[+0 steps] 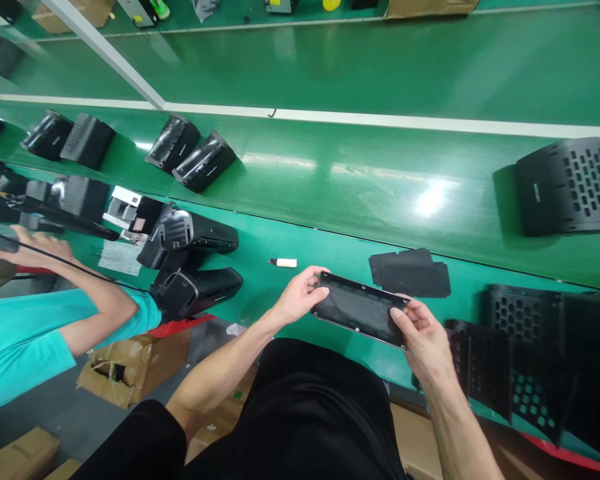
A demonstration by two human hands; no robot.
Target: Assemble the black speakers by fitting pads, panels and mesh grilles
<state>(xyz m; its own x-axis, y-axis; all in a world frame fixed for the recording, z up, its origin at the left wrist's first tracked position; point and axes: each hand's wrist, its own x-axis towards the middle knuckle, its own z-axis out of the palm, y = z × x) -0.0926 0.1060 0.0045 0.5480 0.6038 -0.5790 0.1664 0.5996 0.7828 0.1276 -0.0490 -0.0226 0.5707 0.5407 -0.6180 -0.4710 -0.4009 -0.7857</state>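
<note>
Between my two hands I hold a black rectangular panel (357,310), slightly tilted, with a raised rim and small clips along its edges. My left hand (303,293) grips its left end, thumb on the inner face. At the right end my right hand (420,333) closes round the edge, its thumb also on the face. Just beyond the panel, several thin black sheets (413,273) lie overlapped on the green table. A small cutter-like tool with a white handle (286,263) rests beyond my left hand.
Black perforated housings (525,327) crowd the right side, and another black housing (545,193) stands on the green belt (360,187). Black casings (200,230) are grouped at the left, beside a co-worker's teal sleeve (105,313). Below sits an open cardboard box (145,367).
</note>
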